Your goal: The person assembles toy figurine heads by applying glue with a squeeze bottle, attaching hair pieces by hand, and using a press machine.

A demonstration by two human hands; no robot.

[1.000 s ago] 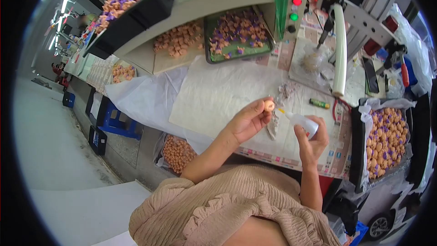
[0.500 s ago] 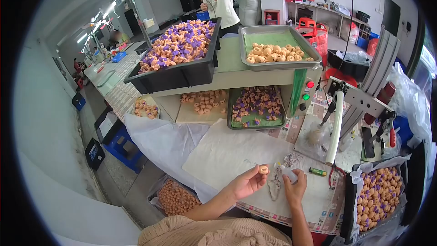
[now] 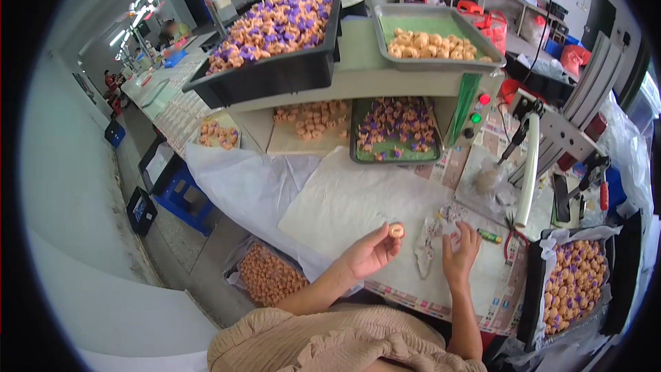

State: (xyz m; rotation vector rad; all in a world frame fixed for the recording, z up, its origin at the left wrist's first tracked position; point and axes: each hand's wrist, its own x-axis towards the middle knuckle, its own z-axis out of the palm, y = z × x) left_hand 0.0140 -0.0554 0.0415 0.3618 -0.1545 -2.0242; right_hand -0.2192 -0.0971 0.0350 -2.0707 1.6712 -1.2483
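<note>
A small round tan figure piece [image 3: 396,231] with a slot in its face is pinched between the thumb and fingertips of my left hand [image 3: 370,253]. My right hand [image 3: 461,253] is closed around a small whitish translucent bottle [image 3: 451,229], partly hidden by the fingers. Just left of that hand lies a stained, crumpled white cloth [image 3: 425,251] on the work sheet. To its right are a green tube-shaped item [image 3: 489,235] and red-handled pliers [image 3: 511,238].
A press with a white handle [image 3: 529,172] stands at right. Bins of tan-and-purple pieces sit at the right [image 3: 575,286] and upper left [image 3: 268,83]. A metal tray [image 3: 441,65] and a dark tray [image 3: 396,160] hold more pieces. A bag of tan pieces [image 3: 268,275] is below.
The view has tilted down slightly. My right hand has shifted up and right with the bottle, away from the left hand. My left hand still holds the tan piece.
</note>
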